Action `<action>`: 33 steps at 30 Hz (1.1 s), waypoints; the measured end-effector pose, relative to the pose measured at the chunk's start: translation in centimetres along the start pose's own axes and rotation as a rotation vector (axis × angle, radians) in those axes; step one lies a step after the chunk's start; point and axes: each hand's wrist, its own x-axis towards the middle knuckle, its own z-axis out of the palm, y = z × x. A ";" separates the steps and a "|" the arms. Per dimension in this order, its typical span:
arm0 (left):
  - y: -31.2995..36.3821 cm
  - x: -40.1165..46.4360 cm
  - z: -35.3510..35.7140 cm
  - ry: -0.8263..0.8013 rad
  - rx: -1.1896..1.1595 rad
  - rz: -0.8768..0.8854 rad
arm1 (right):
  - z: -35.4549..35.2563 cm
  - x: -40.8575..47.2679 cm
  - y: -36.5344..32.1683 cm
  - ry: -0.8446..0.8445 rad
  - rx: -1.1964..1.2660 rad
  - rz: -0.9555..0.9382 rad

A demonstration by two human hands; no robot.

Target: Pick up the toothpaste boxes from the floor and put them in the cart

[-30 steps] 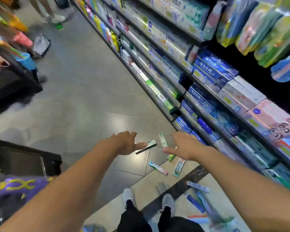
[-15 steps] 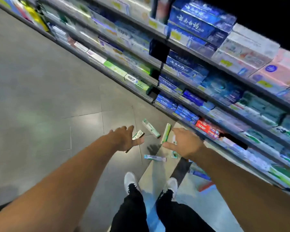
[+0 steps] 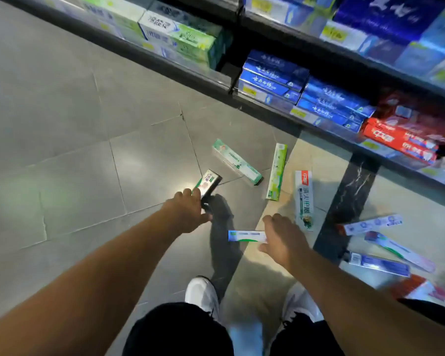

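Several toothpaste boxes lie scattered on the tiled floor. My left hand [image 3: 188,211] grips the near end of a small white-green box with a dark side [image 3: 209,182]. A flat white-blue box [image 3: 246,236] lies just ahead of my shoes, and my right hand [image 3: 283,240] grips its right end between thumb and fingers. Beyond them lie a green-white box [image 3: 237,161], a light green box [image 3: 276,172] and a white box with a red top [image 3: 303,199]. More boxes [image 3: 373,224] lie at the right. The cart is out of view.
Store shelves run across the top and right, with green boxes [image 3: 180,34], blue boxes [image 3: 275,75] and red boxes [image 3: 401,140]. The bottom shelf edge [image 3: 267,104] sits close to the floor boxes. My white shoes [image 3: 203,294] stand below my hands. A dark marble strip [image 3: 344,201] crosses the tiles.
The view has dropped much closer to the floor and the cart has left the frame. Both hands have come down from above the boxes and each has taken hold of one.
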 end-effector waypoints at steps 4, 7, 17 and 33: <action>-1.6 8.9 5.5 0.001 0.004 -0.060 | 7.6 7.5 0.6 0.025 -0.065 -0.018; -2.0 13.0 8.4 0.002 -0.018 -0.104 | 11.1 10.7 1.5 0.039 -0.161 -0.032; -1.8 12.1 5.1 0.169 -0.045 -0.140 | 8.3 8.5 1.9 0.081 -0.024 0.037; 5.1 -29.4 -33.5 0.278 -0.082 0.049 | -30.9 -28.5 -2.1 0.264 0.342 0.244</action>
